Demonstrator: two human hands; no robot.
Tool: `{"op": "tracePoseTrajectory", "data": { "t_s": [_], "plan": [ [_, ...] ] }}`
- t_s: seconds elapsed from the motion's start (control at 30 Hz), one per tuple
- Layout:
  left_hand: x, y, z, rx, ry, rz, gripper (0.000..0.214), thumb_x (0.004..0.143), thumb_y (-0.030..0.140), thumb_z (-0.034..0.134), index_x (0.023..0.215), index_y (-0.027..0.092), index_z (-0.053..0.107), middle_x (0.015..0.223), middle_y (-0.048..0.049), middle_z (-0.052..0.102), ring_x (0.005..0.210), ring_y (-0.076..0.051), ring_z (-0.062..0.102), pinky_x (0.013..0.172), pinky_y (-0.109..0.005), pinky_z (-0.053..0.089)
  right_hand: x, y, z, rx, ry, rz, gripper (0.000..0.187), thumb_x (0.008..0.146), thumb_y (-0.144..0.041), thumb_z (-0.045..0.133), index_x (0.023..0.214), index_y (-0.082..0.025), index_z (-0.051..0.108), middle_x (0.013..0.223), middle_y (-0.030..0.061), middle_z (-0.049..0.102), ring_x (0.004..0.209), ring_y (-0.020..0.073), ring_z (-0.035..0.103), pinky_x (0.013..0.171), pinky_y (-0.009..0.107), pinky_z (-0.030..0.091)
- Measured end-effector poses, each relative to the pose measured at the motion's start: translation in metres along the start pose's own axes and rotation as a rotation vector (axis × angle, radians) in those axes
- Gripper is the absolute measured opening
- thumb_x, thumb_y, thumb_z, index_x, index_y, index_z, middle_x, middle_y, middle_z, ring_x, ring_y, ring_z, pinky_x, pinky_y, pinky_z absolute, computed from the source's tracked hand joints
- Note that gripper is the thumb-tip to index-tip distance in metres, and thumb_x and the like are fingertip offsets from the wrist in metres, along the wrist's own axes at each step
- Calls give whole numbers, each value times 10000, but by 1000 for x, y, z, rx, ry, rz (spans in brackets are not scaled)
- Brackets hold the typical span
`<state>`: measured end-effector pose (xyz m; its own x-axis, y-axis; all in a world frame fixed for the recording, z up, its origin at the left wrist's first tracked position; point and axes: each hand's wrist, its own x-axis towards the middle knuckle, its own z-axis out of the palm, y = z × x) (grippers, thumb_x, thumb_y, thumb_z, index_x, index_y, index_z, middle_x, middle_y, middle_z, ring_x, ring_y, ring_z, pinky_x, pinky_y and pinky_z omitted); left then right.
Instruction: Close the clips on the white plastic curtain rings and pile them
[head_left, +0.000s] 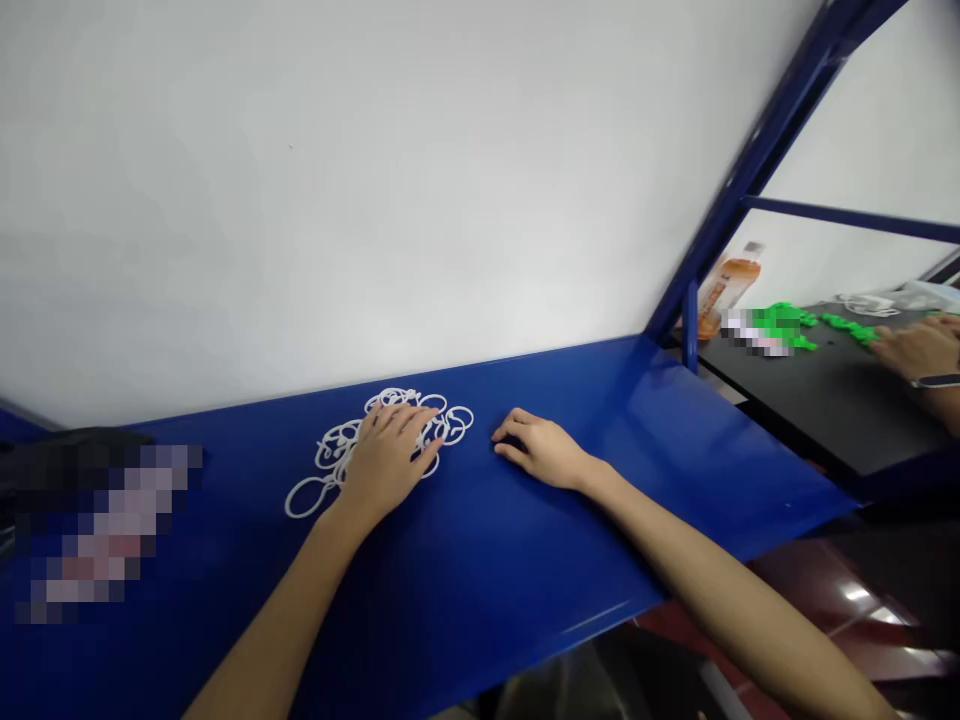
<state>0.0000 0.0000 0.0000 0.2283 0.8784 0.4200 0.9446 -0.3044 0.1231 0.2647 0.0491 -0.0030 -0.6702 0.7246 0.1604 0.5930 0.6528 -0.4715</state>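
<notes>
White plastic rings (pixel 335 452) lie in one tangled heap on the blue desk (pixel 525 570), and our left hand (pixel 386 458) rests flat on top of them, palm down. Its fingers are spread across the loops and pinch none of them. Our right hand (pixel 541 452) sits just beside the heap on its right, apart from the rings, palm down with the fingers drawn together and bent so the tips meet the desk. We cannot tell whether anything small is tucked under them. As far as we can judge, the work with the rings is at its very start. Every loop we can see belongs to the same knot, a few strays trail toward the near left edge of it, and no ring is set aside or sorted anywhere on the desk. Behind the heap rises a plain white wall (pixel 375 200). To the right, past a blue frame post (pixel 757 150), a black desk (pixel 825 410) carries green pieces (pixel 787 320) and a bottle (pixel 726 285). Another person's hand (pixel 916 350) rests there too.
</notes>
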Motion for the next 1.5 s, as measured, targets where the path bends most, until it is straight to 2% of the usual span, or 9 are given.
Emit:
{"op": "tracePoseTrajectory", "data": {
  "t_s": [0.1, 0.3, 0.47, 0.67, 0.83, 0.97, 1.13, 1.33, 1.5],
  "plan": [
    [-4, -1, -2, 13, -9, -6, 345, 888, 475, 596, 1119, 237, 689, 1268, -77, 660, 1270, -314, 510, 1168, -564, 296, -1, 0, -1, 0, -2, -2, 180, 986, -298, 558, 1107, -218, 664, 1111, 64, 622, 955, 184, 656, 876, 313, 511],
    [-6, 7, 6, 10, 13, 136, 222, 950, 279, 507, 890, 214, 711, 1226, -75, 674, 1248, -299, 519, 1147, -542, 351, -2, 1, -1, -6, 1, -1, 187, 984, -303, 561, 1112, -216, 668, 1116, 67, 628, 954, 187, 661, 880, 314, 515],
    [-4, 19, 5, -47, 169, 232, 168, 941, 223, 548, 909, 220, 713, 1177, -60, 690, 1196, -267, 554, 1121, -521, 403, -2, -6, 1, 111, 70, -24, 199, 990, -328, 552, 1094, -210, 674, 1074, 66, 670, 945, 189, 658, 869, 328, 514],
    [-6, 39, 2, 10, 349, 439, 94, 914, 161, 611, 897, 215, 686, 1057, -42, 684, 1042, -205, 599, 1083, -444, 449, -6, -32, 12, 535, 149, 104, 269, 997, -425, 513, 1087, -200, 629, 805, -6, 687, 605, 116, 607, 609, 241, 484],
    [-9, 47, 1, -76, 399, 434, 152, 900, 219, 654, 1047, 190, 630, 1070, -73, 667, 1034, -220, 605, 1011, -426, 490, -8, -33, 12, 452, 256, 92, 192, 985, -349, 526, 990, -193, 637, 764, -3, 681, 621, 116, 605, 614, 226, 464],
    [-12, 47, 4, -283, 360, 264, 253, 931, 235, 606, 1173, 201, 541, 1060, -68, 665, 1022, -215, 621, 919, -395, 527, -7, -27, 5, 340, 278, 24, 183, 976, -330, 541, 950, -185, 650, 805, 18, 686, 650, 124, 599, 619, 233, 459],
    [-12, 44, 11, -413, 270, 147, 306, 969, 227, 541, 1269, 232, 484, 975, -22, 675, 950, -191, 640, 904, -395, 519, -9, -24, 3, 303, 182, -59, 165, 982, -280, 534, 1021, -185, 663, 892, 34, 717, 700, 130, 631, 650, 242, 484],
    [-12, 43, 8, -426, 204, 179, 231, 966, 201, 532, 1197, 217, 538, 943, -10, 678, 918, -174, 630, 866, -358, 510, -12, -26, 4, 274, 155, -160, 184, 996, -254, 515, 1064, -186, 672, 948, 47, 730, 786, 141, 669, 739, 258, 512],
    [-15, 45, 1, -443, 138, 229, 186, 957, 202, 523, 1138, 197, 568, 973, -24, 667, 948, -181, 611, 889, -364, 487, -12, -26, 5, 268, 144, -160, 182, 992, -268, 539, 1045, -186, 693, 924, 42, 733, 775, 138, 670, 739, 247, 506]
  ]
}}
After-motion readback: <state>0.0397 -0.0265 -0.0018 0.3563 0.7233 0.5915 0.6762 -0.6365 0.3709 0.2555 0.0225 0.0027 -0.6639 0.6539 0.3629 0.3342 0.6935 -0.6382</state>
